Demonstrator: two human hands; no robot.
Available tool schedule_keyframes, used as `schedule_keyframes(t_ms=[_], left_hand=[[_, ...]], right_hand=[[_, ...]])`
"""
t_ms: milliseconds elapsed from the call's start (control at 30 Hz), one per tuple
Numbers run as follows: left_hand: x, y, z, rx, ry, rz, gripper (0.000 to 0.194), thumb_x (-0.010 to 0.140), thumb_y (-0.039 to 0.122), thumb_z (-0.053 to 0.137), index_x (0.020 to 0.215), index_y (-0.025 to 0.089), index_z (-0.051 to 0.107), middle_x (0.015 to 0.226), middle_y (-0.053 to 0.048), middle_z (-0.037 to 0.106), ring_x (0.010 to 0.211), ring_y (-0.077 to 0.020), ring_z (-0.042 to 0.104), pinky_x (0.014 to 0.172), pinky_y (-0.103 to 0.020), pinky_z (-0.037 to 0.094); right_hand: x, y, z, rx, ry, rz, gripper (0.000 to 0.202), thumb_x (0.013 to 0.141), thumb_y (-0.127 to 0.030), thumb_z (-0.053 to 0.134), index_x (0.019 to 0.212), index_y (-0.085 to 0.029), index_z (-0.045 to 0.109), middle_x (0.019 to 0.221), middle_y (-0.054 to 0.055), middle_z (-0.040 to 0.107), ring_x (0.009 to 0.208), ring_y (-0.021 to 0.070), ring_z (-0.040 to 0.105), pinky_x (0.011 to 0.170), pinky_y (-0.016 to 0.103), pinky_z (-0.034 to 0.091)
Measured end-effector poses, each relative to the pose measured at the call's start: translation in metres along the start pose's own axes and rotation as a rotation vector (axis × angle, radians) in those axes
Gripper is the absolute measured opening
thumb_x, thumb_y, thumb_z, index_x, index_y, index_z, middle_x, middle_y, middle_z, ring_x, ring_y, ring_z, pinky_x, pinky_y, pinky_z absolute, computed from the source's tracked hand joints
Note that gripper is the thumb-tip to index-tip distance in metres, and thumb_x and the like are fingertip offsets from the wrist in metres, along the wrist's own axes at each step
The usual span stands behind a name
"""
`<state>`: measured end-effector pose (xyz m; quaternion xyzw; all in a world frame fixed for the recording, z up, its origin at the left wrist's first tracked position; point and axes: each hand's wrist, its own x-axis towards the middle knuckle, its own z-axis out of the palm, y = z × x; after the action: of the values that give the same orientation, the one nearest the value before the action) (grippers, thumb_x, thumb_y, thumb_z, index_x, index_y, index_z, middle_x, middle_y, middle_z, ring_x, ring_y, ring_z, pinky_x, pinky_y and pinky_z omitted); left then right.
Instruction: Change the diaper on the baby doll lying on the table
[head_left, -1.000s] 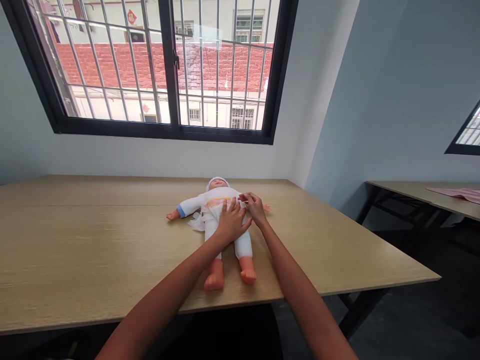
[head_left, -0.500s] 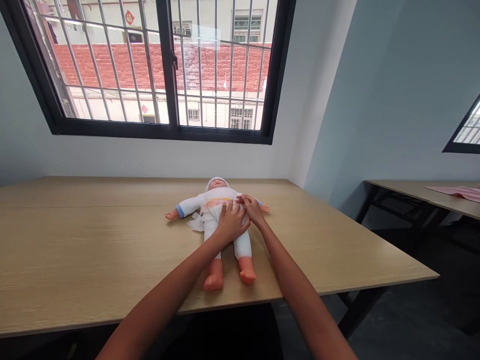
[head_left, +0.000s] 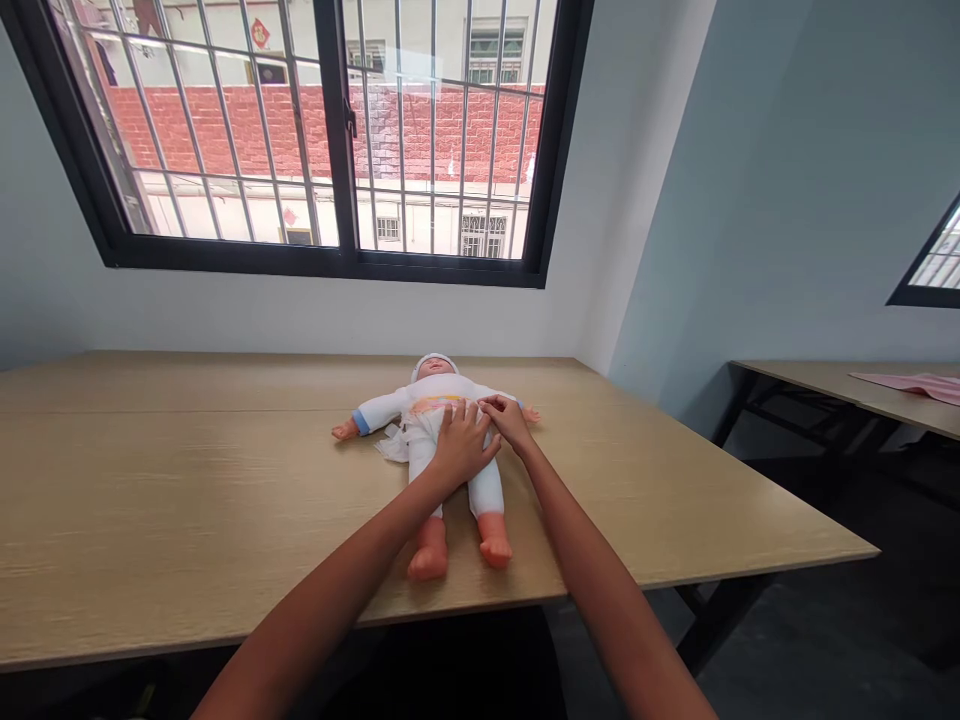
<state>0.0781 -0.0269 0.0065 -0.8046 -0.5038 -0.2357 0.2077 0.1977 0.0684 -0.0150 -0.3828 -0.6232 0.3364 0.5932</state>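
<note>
A baby doll (head_left: 487, 492) in white clothes with blue cuffs lies on its back on the wooden table, feet toward me. Around its waist is a white diaper (head_left: 429, 424) with an orange and pink band along its top; a loose side flap sticks out at the left. My left hand (head_left: 463, 446) rests on the diaper's front, fingers spread and lying flat. At the doll's right-hand hip in view, my right hand (head_left: 508, 418) has its fingertips pinched together at the diaper's edge. The exact bit between those fingertips is too small to make out.
The pale wooden table (head_left: 225, 500) reaches to the wall below a barred window (head_left: 341, 265). A second table (head_left: 810, 375) at the right carries a pink cloth (head_left: 915, 384). The near table's front edge runs just beyond the doll's feet.
My right hand's fingers have drawn closer together and moved slightly down at the diaper's edge. My left hand and the doll have stayed put.
</note>
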Motion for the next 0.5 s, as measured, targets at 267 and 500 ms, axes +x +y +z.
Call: schedule_keyframes(t_ms=[267,500], left_hand=[[0.0010,-0.0003,-0.0016,-0.010,0.002,0.000,0.040,0.093,0.037,0.048,0.124,0.013,0.060,0.132,-0.019,0.060,0.133,-0.0359,0.045,0.112,-0.055,0.029],[0.0007,0.0017,-0.0011,-0.048,-0.016,-0.007,0.043,0.094,0.037,0.046,0.125,0.011,0.059,0.133,-0.021,0.058,0.133,-0.0365,0.045,0.111,-0.056,0.027]], right_hand=[[0.0023,0.0013,-0.0008,-0.050,-0.030,-0.014,0.032,0.067,-0.050,0.059,0.061,-0.019,0.053,0.062,-0.002,0.055,0.065,0.0136,0.048,0.065,0.027,0.042],[0.0029,0.0077,-0.0015,-0.157,0.022,0.013,0.040,0.070,-0.056,0.058,0.054,-0.022,0.042,0.053,-0.005,0.043,0.056,0.0117,0.039,0.060,0.027,0.036]])
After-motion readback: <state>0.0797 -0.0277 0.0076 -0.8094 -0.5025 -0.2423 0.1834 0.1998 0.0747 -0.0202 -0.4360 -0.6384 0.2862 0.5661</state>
